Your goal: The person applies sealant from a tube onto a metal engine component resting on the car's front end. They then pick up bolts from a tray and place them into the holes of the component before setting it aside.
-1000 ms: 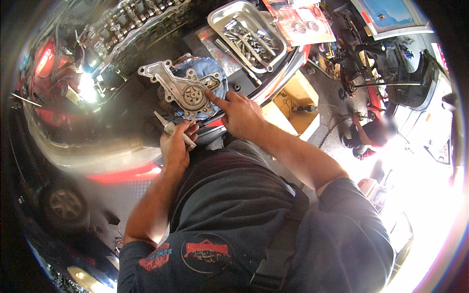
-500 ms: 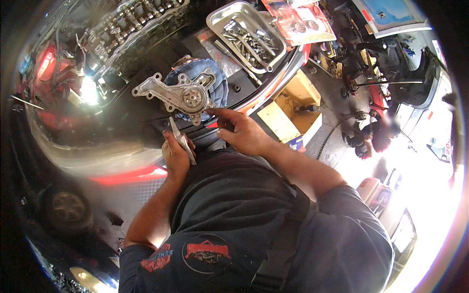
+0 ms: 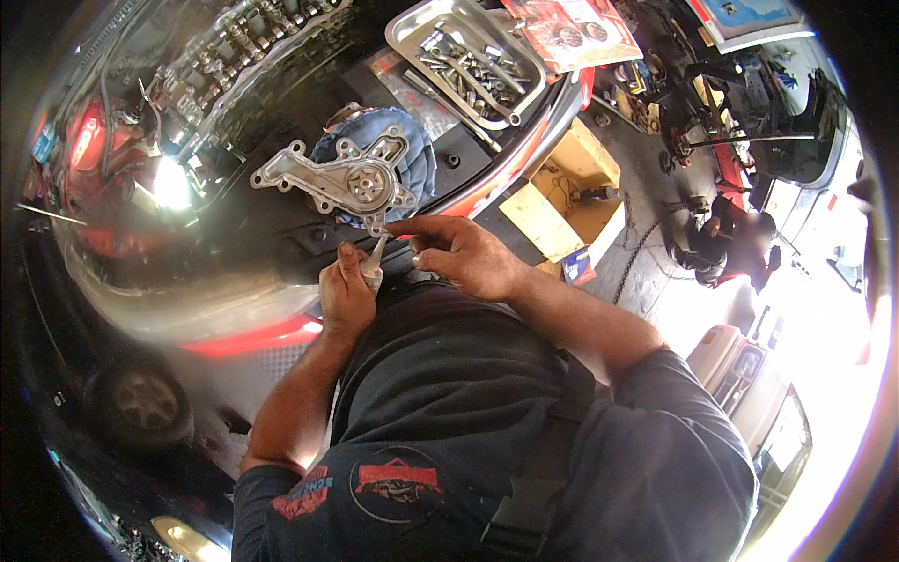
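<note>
My left hand (image 3: 346,292) grips a small pale tube (image 3: 373,268), closed round its body, with the narrow nozzle pointing up. My right hand (image 3: 473,259) holds nothing that I can see; its index finger stretches left to the nozzle tip while the other fingers curl. Just beyond both hands lies a grey metal pump housing (image 3: 330,181) with several bolt holes and a round rotor. The fingertip and nozzle meet by its lowest lug; whether they touch the lug I cannot tell. Under the housing is a bunched blue cloth (image 3: 421,164).
A metal tray (image 3: 401,39) of sockets and wrenches stands beyond the cloth, with a long ratchet (image 3: 449,110) beside it. An opened engine (image 3: 215,66) lies far left. An open cardboard box (image 3: 538,223) is to the right. Another person (image 3: 744,234) crouches at the far right.
My left hand has brought the tube up and right, so its nozzle now reaches my right index fingertip. The right finger has shifted slightly left and down, by the housing's lowest lug.
</note>
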A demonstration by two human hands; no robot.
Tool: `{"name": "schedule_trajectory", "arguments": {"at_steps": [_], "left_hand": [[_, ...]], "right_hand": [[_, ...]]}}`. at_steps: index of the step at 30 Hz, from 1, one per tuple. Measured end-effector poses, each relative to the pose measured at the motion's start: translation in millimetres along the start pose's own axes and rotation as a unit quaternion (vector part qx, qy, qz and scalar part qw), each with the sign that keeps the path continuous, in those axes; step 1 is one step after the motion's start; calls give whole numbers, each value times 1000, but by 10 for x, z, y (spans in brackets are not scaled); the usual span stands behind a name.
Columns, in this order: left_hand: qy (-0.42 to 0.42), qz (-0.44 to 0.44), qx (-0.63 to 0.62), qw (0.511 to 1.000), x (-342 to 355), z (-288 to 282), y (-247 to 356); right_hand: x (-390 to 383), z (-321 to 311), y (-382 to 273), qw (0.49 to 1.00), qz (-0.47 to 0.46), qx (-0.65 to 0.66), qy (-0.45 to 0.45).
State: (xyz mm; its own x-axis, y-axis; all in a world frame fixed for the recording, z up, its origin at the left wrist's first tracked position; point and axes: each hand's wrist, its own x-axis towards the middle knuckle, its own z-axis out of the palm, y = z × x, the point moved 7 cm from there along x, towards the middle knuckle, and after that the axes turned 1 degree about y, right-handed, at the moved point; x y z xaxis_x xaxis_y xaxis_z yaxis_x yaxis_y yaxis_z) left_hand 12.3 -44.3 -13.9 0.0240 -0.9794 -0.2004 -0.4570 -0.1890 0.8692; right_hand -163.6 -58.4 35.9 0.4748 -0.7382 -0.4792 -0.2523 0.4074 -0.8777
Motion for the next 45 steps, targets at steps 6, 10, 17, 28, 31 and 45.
{"name": "schedule_trajectory", "arguments": {"at_steps": [6,10,17,28,31,45], "left_hand": [[87,62,75,991,23,-96,-134],[43,-66,-265,961,21,-109,-384],[-24,-155,-388,908,103,217,-380],[-9,-197,-439,876,107,412,-367],[-6,-190,-470,862,103,445,-397],[2,-191,-505,842,68,517,-452]], "right_hand": [[-7,-44,-27,995,-74,-60,35],[55,-154,-36,952,-116,-246,138],[211,-78,53,922,-99,-337,162],[209,157,37,862,-62,-483,138],[185,221,12,860,-97,-488,113],[229,235,-50,857,-117,-486,127]]}}
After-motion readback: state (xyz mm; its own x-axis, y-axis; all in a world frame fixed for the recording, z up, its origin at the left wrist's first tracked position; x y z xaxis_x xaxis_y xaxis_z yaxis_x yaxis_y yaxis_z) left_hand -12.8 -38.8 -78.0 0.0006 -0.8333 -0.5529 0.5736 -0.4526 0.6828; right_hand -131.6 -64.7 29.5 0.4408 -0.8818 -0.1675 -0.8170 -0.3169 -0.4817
